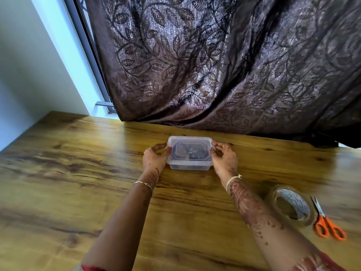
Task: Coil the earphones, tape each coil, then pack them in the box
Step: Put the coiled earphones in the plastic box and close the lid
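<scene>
A small clear plastic box (189,166) stands on the wooden table (78,163) with its clear lid on top. Dark coiled earphones (190,152) show dimly through the lid. My left hand (156,158) grips the box's left end, fingertips on the lid's edge. My right hand (224,158) grips the right end the same way. Both forearms reach in from the bottom of the view.
A roll of clear tape (292,205) lies on the table at the right, with orange-handled scissors (325,222) just beside it. A dark patterned curtain (224,65) hangs behind the table's far edge. A white wall is at the left.
</scene>
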